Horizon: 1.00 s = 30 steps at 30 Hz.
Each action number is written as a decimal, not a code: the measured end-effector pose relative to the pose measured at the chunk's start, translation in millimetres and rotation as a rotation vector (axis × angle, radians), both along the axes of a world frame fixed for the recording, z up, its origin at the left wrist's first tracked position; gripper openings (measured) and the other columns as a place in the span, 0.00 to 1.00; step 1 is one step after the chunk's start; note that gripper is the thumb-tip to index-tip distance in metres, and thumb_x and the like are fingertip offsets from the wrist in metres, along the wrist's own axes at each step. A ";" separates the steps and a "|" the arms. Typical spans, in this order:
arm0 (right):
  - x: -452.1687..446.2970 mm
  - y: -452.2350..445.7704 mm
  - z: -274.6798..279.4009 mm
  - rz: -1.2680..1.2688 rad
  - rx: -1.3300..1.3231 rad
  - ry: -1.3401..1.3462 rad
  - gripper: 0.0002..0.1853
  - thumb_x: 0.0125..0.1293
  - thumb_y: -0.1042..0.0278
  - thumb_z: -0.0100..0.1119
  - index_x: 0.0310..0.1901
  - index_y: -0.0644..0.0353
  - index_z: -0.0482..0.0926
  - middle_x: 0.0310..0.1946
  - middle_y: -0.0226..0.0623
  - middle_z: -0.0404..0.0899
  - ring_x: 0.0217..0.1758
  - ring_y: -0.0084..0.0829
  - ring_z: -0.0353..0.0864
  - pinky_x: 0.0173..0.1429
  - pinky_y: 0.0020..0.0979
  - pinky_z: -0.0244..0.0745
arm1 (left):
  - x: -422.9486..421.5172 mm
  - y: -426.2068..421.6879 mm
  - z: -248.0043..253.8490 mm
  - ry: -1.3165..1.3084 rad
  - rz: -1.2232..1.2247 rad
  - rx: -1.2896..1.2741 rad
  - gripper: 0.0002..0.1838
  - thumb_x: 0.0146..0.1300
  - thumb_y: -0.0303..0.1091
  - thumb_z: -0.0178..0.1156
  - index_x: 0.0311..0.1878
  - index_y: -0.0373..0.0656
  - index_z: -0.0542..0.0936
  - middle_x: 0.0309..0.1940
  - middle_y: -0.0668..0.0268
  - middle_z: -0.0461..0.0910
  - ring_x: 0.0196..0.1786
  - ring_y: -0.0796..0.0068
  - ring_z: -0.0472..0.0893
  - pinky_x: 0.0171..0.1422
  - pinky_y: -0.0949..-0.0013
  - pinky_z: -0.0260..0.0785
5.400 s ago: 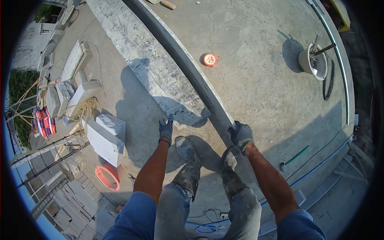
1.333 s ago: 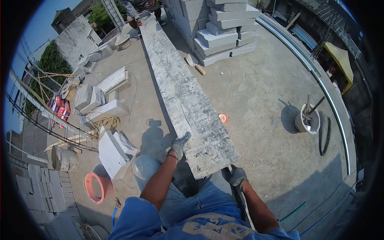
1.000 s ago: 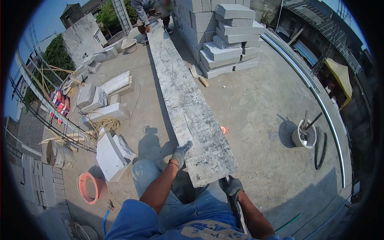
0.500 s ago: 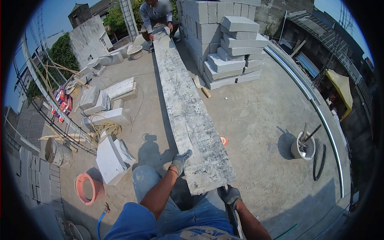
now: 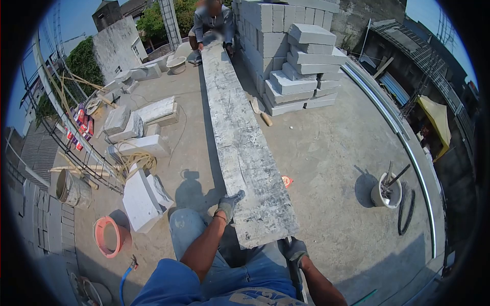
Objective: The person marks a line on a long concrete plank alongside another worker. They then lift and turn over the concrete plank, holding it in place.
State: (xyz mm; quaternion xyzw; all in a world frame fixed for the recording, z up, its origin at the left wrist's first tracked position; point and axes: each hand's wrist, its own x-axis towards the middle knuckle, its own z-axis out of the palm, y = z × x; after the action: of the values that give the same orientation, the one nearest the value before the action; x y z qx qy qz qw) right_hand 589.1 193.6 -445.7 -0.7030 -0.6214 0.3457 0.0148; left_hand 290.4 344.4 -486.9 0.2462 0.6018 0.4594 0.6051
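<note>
A long, white-and-grey stained plank (image 5: 242,132) runs from my lap up to another person (image 5: 212,20), who crouches at its far end with both hands at its edges. My left hand (image 5: 228,204), gloved in grey, grips the plank's left edge near the close end, thumb on top. At the near right corner my gloved right hand (image 5: 294,251) is closed around a narrow metal edge beside and below the plank. An orange tape measure (image 5: 287,181) peeks out from behind the plank's right edge.
Stacked pale blocks (image 5: 301,66) stand at the back right, with a trowel (image 5: 263,112) before them. Right, there is a bucket of tools (image 5: 386,191). On the left lie loose blocks (image 5: 140,201), a coiled rope (image 5: 135,160) and an orange bucket (image 5: 111,237).
The plank has been raised from the floor to my lap, and my left hand has taken hold of its edge. The view has tilted up, bringing the other person fully into sight.
</note>
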 end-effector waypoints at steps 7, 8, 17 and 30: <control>-0.4 -1.9 -2.8 -0.005 0.046 0.000 0.29 0.59 0.41 0.48 0.40 0.64 0.76 0.30 0.58 0.79 0.37 0.56 0.79 0.40 0.49 0.74 | -1.6 -3.1 13.4 -0.003 0.027 -0.026 0.25 0.49 0.40 0.71 0.49 0.37 0.77 0.40 0.69 0.80 0.38 0.79 0.79 0.43 0.72 0.71; -0.2 -1.0 -3.5 0.016 0.003 0.000 0.29 0.58 0.43 0.52 0.45 0.66 0.73 0.32 0.57 0.79 0.38 0.56 0.79 0.39 0.49 0.73 | -0.8 -4.0 16.8 -0.019 0.040 -0.008 0.23 0.50 0.39 0.70 0.46 0.35 0.78 0.40 0.68 0.81 0.39 0.80 0.78 0.44 0.74 0.70; 4.4 -4.6 -21.0 0.005 0.000 0.035 0.35 0.60 0.35 0.43 0.41 0.68 0.76 0.31 0.59 0.79 0.40 0.57 0.79 0.44 0.47 0.74 | -14.7 -0.1 8.4 -0.102 0.122 0.081 0.24 0.52 0.32 0.68 0.51 0.33 0.73 0.42 0.64 0.80 0.41 0.76 0.80 0.47 0.73 0.73; 7.1 -4.8 -22.3 -0.001 -0.013 0.029 0.32 0.54 0.44 0.55 0.47 0.71 0.73 0.29 0.56 0.79 0.36 0.54 0.80 0.38 0.45 0.74 | -36.2 3.6 -32.4 -0.558 0.368 0.155 0.28 0.67 0.23 0.39 0.67 0.29 0.44 0.62 0.40 0.58 0.60 0.43 0.67 0.64 0.42 0.62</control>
State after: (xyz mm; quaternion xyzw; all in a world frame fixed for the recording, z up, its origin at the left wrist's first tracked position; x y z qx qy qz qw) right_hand 596.2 188.8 -467.9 -0.6981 -0.6186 0.3601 0.0195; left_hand 254.3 348.1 -519.3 0.0436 0.4107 0.6549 0.6329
